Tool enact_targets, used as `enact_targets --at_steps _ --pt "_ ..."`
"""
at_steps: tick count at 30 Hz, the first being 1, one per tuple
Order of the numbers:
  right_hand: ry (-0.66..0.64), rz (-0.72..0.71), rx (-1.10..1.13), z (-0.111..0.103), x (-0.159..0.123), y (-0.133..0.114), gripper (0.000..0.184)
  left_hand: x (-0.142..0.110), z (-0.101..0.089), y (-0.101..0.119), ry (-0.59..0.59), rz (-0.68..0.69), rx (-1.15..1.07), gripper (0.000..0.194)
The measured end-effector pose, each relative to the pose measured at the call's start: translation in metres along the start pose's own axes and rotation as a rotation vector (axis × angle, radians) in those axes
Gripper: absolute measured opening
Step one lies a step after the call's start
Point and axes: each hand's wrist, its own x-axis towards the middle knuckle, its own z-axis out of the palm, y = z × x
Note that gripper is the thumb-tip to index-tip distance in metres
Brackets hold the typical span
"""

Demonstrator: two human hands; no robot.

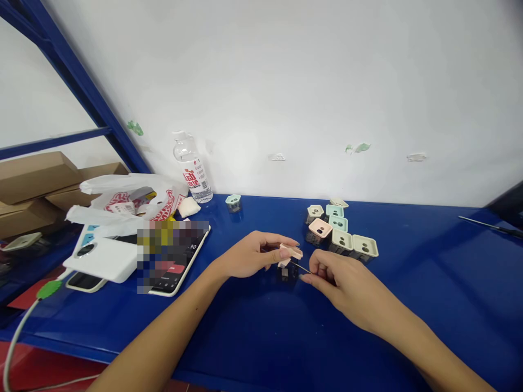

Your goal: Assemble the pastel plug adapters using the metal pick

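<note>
My left hand [252, 255] is closed in a pinch on a small pink plastic piece [291, 252] held just above the blue table [253, 326]. A small dark block [287, 271] sits right under that piece. My right hand [341, 283] is closed on a thin metal tool [301, 267] whose tip points at the pink piece. Just behind both hands stands a cluster of several small square plastic cases [339, 233] in cream, mint and pink, each with two holes on top.
A lone mint case [233, 202] and a water bottle [193, 169] stand near the white wall. At left lie a phone [180, 261], a white device [104, 260], a plastic bag [131, 198] and cardboard boxes [36, 188]. A dark tool [490, 226] lies far right.
</note>
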Motion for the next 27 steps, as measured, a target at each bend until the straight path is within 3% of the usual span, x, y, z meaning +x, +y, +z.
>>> enact_targets --at_steps 27 --pt "-0.035 0.024 0.019 -0.0021 -0.0006 0.0016 0.02 0.0001 -0.0001 0.0016 -0.064 0.048 -0.065 0.038"
